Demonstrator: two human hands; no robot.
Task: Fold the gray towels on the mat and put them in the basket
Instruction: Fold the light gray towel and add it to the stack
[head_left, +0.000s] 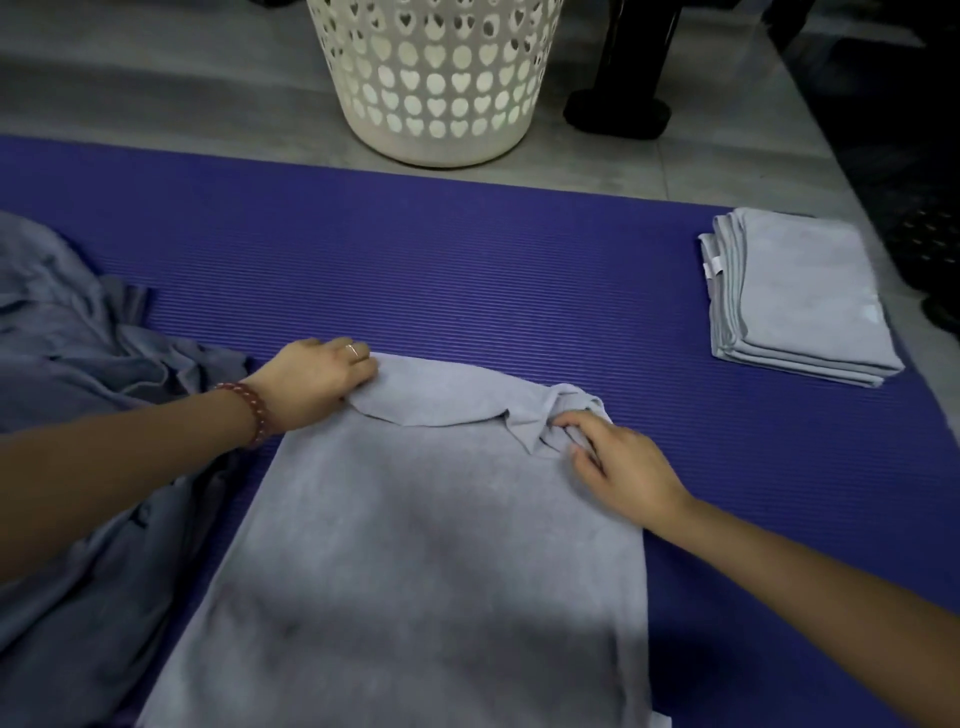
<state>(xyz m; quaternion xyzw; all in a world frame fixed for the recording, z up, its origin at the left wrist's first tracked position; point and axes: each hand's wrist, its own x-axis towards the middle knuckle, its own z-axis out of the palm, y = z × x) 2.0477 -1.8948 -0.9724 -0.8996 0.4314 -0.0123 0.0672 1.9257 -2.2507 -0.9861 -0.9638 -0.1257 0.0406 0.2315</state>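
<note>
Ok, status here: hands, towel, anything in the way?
Left hand grips towel, far left corner; right hand pinches bunched right corner. Towel on mat, far edge turned back. Nothing blocking.

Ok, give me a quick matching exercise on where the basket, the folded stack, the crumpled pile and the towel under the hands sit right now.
Things:
1. basket
2. folded stack
3. crumpled pile
4. spread towel

Places:
A. left side of the mat
B. middle of the mat, left hand and right hand holding its far edge
C. floor beyond the mat
D. right end of the mat

Pairs: 1-C, 2-D, 3-A, 4-B
</note>
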